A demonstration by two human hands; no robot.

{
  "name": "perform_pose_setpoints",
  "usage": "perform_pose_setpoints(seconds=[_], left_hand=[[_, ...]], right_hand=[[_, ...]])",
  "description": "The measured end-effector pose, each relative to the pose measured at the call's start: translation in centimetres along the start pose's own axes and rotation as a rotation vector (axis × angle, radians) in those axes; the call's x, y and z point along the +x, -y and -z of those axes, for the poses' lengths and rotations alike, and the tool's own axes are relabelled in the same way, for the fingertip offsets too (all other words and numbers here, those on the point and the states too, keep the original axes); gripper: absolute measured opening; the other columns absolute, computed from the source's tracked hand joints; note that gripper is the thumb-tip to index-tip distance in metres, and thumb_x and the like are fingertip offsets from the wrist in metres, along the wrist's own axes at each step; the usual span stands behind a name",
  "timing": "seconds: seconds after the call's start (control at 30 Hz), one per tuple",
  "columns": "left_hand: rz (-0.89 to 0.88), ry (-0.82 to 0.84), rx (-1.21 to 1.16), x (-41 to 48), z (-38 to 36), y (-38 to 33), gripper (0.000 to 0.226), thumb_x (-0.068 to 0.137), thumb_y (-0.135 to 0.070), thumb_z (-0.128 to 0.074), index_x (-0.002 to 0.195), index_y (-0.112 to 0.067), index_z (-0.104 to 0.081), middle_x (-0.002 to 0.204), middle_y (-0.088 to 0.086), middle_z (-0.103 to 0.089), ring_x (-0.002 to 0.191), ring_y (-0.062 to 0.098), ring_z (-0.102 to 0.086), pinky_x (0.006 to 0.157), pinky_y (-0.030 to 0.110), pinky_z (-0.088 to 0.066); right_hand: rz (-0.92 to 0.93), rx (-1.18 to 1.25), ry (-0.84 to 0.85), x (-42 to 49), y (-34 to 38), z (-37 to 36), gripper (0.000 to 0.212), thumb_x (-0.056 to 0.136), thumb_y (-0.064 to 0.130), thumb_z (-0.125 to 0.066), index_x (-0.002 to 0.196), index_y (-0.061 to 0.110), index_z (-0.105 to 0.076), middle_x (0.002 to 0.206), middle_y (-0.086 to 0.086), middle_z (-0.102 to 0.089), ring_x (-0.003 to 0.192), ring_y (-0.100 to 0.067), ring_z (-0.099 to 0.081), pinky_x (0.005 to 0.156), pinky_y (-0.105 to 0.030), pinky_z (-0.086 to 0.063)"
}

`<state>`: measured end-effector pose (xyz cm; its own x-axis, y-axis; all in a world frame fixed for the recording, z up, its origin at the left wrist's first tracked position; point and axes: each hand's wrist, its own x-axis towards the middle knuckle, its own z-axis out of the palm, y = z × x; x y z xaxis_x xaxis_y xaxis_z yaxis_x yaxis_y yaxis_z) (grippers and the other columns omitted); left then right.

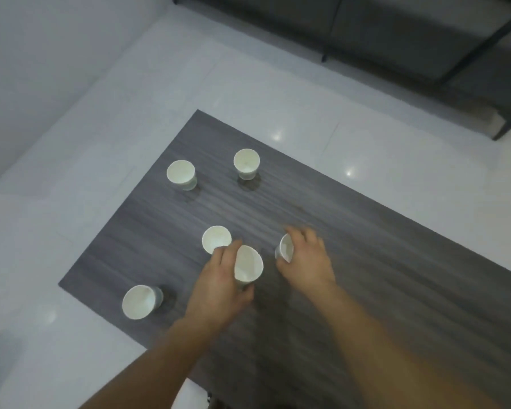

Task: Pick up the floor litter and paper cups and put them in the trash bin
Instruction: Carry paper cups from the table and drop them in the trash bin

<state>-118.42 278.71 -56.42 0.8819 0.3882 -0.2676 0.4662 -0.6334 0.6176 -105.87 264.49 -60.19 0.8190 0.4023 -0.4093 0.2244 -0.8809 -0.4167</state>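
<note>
Six white paper cups sit on or just over a dark grey wood-grain table (381,261), seen from above through the eyes of the person clearing it. The left hand (219,286) has its fingers and thumb curled round the left-hand cup (248,265), which is tilted with its open mouth facing up. Near it, the right hand (307,258) wraps its fingers over the right-hand cup (285,247), tipped so its mouth faces left. Both hands are blurred, and I cannot tell whether either held cup touches the table. The middle cup (216,239) stands upright just beside the left fingertips. The near cup (140,301) stands at the table's near left edge. Two more stand upright well apart from the hands, the far left cup (181,174) and the far right cup (246,163). Glossy white floor (71,178) surrounds the table, and a dark sofa (396,31) lies beyond
</note>
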Motion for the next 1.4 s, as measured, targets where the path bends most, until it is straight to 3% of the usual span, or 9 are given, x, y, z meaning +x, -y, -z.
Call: perform_pose_setpoints(seconds=[0.13,0.4,0.6,0.77,0.93,1.13,1.4], left_hand=[[-0.069,0.044,0.081,-1.2,4.0,-2.2,0.094,0.071,-0.031,-0.077,0.147,-0.035,-0.022,0.127,0.001,-0.040,0.097,0.024,-0.056,0.074,0.029,-0.045],[-0.349,0.141,0.204,-6.8,10.4,-7.8,0.081,0.072,-0.040,-0.072,0.143,-0.032,-0.035,0.125,-0.003,-0.045,0.105,0.022,-0.054,0.075,0.033,-0.049],[-0.544,0.264,0.188,-12.0,11.4,-13.6,0.078,0.073,-0.031,-0.072,0.142,-0.028,-0.037,0.128,-0.006,-0.041,0.107,0.019,-0.055,0.080,0.028,-0.046],[-0.821,0.418,0.260,-18.4,7.9,-21.0,0.079,0.074,-0.032,-0.073,0.143,-0.019,-0.036,0.135,-0.001,-0.037,0.109,0.021,-0.055,0.085,0.029,-0.047],[-1.112,0.521,0.273,-28.3,2.7,-27.9,0.077,0.077,-0.033,-0.070,0.143,-0.023,-0.033,0.134,-0.002,-0.036,0.107,0.018,-0.054,0.083,0.027,-0.048],[-1.412,0.641,0.307,-45.8,-5.3,-33.4,0.077,0.082,-0.043,-0.066,0.146,-0.027,-0.027,0.136,-0.003,-0.032,0.111,0.019,-0.053,0.084,0.031,-0.050],[-1.740,0.852,0.369,-68.9,-14.6,-35.3,0.083,0.079,-0.051,-0.066,0.147,-0.029,-0.024,0.138,-0.005,-0.033,0.112,0.020,-0.054,0.088,0.031,-0.050]], right_hand=[[-0.023,0.065,-0.098,-5.7,2.2,3.3,0.070,0.083,0.033,-0.065,0.146,0.030,-0.034,0.141,0.001,-0.035,0.125,-0.024,-0.037,0.099,-0.034,-0.040],[-0.193,0.101,-0.304,-19.9,3.9,9.0,0.064,0.086,0.034,-0.061,0.145,0.029,-0.035,0.141,0.001,-0.036,0.128,-0.022,-0.034,0.102,-0.032,-0.038],[-0.407,0.137,-0.464,-32.8,2.9,9.6,0.066,0.085,0.039,-0.059,0.145,0.031,-0.033,0.140,0.002,-0.036,0.124,-0.022,-0.037,0.097,-0.029,-0.039],[-0.593,0.181,-0.626,-44.1,-0.3,8.9,0.067,0.084,0.039,-0.059,0.146,0.030,-0.033,0.140,0.003,-0.036,0.124,-0.021,-0.037,0.098,-0.030,-0.042],[-0.795,0.245,-0.802,-55.4,-3.9,6.4,0.066,0.088,0.039,-0.056,0.148,0.033,-0.031,0.143,0.006,-0.034,0.127,-0.019,-0.037,0.101,-0.027,-0.038],[-1.045,0.278,-0.952,-72.6,-8.3,1.6,0.063,0.087,0.043,-0.053,0.145,0.034,-0.032,0.141,0.006,-0.034,0.126,-0.019,-0.036,0.096,-0.029,-0.043],[-1.399,0.352,-1.095,-93.2,-10.4,-4.6,0.065,0.087,0.039,-0.054,0.147,0.031,-0.030,0.143,0.004,-0.034,0.128,-0.021,-0.036,0.098,-0.030,-0.042]])
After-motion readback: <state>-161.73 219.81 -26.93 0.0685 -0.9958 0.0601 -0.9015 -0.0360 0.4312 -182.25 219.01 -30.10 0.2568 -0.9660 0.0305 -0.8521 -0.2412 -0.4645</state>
